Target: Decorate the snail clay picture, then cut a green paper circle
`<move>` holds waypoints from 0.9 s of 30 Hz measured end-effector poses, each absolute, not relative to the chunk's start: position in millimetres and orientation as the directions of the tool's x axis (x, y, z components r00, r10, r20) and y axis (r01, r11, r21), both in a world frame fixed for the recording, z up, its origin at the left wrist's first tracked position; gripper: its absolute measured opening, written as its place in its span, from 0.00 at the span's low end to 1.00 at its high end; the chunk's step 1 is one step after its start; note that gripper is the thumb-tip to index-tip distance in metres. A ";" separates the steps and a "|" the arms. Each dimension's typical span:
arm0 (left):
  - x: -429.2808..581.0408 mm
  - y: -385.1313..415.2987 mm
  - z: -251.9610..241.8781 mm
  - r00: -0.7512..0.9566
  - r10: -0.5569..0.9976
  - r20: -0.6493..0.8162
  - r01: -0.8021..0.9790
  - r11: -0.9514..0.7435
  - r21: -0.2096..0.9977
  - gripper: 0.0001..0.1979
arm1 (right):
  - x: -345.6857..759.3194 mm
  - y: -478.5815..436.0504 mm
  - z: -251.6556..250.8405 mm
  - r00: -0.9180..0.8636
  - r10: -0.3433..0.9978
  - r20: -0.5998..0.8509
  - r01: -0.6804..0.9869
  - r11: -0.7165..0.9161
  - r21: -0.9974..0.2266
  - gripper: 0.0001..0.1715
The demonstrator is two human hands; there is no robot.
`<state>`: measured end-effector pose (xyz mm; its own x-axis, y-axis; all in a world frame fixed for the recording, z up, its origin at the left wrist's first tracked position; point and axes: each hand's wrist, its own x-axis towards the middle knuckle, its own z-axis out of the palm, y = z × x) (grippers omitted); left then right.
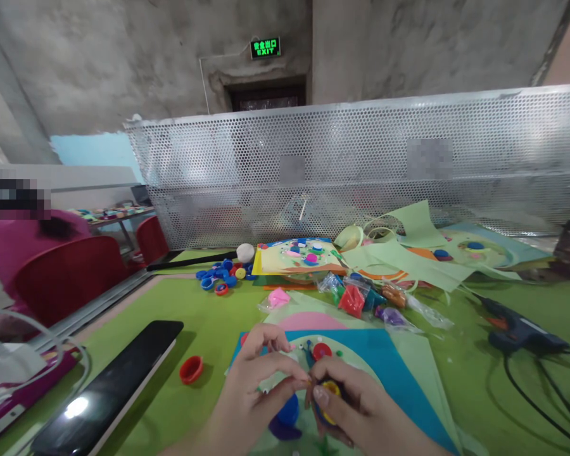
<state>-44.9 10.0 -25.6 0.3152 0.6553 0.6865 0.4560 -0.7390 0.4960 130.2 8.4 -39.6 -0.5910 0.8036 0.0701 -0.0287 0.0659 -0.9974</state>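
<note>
My left hand (pixel 261 373) is closed in a pinch, thumb and forefinger pressed together at the rim of what the other hand holds. Whatever is between those fingertips is too small to make out. My right hand (pixel 349 402) is wrapped round a yellow bottle cap (pixel 331 394) with dark material about its edge. Both hands are over a blue sheet (pixel 394 354) bearing a pale green round. On that round are a red cap (pixel 322 351), a blue cap (pixel 289 410) and small coloured bits, partly covered by my hands.
A phone (pixel 118 380) and a loose red cap (pixel 191 369) lie to the left. Blue caps (pixel 223 273) are heaped behind, near bagged coloured clay (pixel 352 300) and a decorated picture (pixel 298 256). A glue gun (pixel 522 329) with cables lies right. A person (pixel 28 240) sits far left.
</note>
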 end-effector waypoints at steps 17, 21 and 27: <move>-43.3 8.9 -15.3 0.423 0.315 0.850 0.537 -0.843 0.046 0.08 | 131.3 8.7 -40.3 -0.383 0.921 0.070 0.095 0.115 -0.989 0.12; -48.8 10.9 -22.4 0.484 0.326 0.812 0.507 -0.861 0.043 0.11 | 131.6 9.4 -42.0 -0.354 0.917 0.183 0.162 0.252 -0.954 0.10; -51.4 10.8 -26.5 0.542 0.315 0.779 0.469 -0.882 0.031 0.09 | 134.6 9.6 -43.7 -0.352 0.914 0.201 0.255 0.301 -0.919 0.10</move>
